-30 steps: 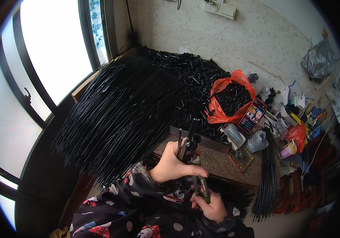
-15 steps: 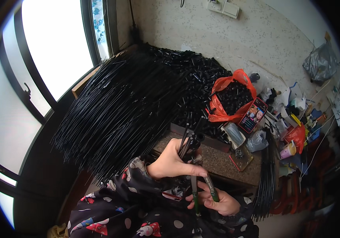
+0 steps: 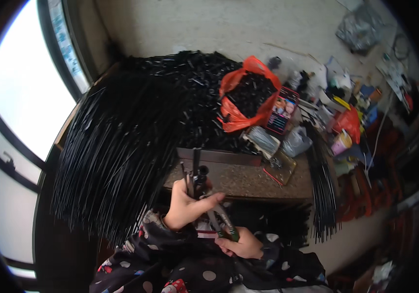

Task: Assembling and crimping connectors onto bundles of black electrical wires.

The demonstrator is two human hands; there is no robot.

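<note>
My left hand (image 3: 187,205) is closed around a few black tubes (image 3: 200,175) and thin black rods that stick up above its fingers. Its thumb stretches across toward the jaw end of a pair of pliers (image 3: 225,219) with green grips. Low in front of my body, my right hand (image 3: 244,243) is wrapped round the handles of those pliers. The jaws are mostly hidden behind my left thumb and the held pieces, so what they bite on cannot be made out.
Long black rods (image 3: 107,151) hang over the table's left side, beside heaped short black tubes (image 3: 194,88). A red plastic bag (image 3: 236,122) of black pieces, a phone (image 3: 282,110) and a clear bag (image 3: 297,141) stand behind the table edge (image 3: 229,185). More rods (image 3: 322,195) hang right.
The view has turned, so the table and both hands appear further left. My right hand has drawn the plier handles closer together. The left hand still grips the black pieces.
</note>
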